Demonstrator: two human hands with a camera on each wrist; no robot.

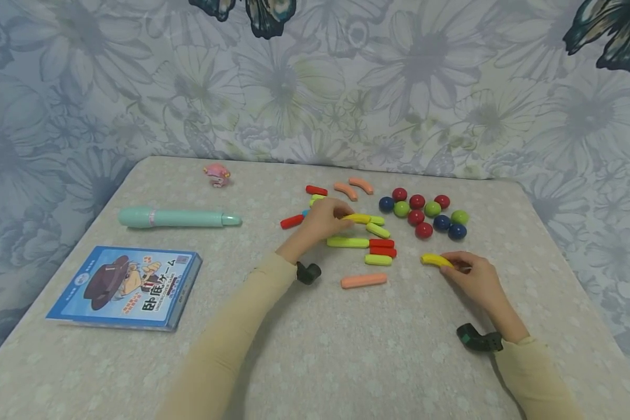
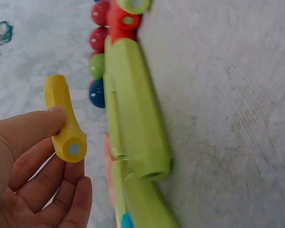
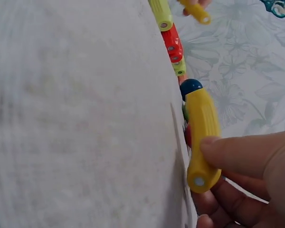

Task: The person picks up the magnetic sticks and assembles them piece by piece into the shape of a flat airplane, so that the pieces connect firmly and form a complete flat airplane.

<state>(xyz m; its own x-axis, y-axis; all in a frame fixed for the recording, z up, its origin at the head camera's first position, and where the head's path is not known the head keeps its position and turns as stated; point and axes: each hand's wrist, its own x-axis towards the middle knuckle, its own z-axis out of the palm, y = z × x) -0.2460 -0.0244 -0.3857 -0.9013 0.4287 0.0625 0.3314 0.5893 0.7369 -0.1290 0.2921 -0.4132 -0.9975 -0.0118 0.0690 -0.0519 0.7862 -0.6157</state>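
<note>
My left hand [image 1: 324, 220] pinches a curved yellow magnetic stick [image 2: 62, 114] between thumb and fingers, with a grey disc showing at its near end. This stick is held above several green sticks [image 2: 137, 109], and red ones lie just beyond them. On the right side, my right hand [image 1: 473, 279] pinches a second curved yellow magnetic stick [image 3: 204, 137] close over the table, thumb across its middle. Straight green and red sticks [image 1: 382, 243] lie between the hands, with a straight orange stick [image 1: 364, 280] nearer me.
Red, blue and green balls [image 1: 417, 217] cluster at the back right. Two curved orange sticks [image 1: 345, 191] lie at the back, near short red sticks [image 1: 292, 221]. On the left are a pink figurine [image 1: 217, 174], a mint-green tube [image 1: 181, 218] and a blue game box [image 1: 126, 287].
</note>
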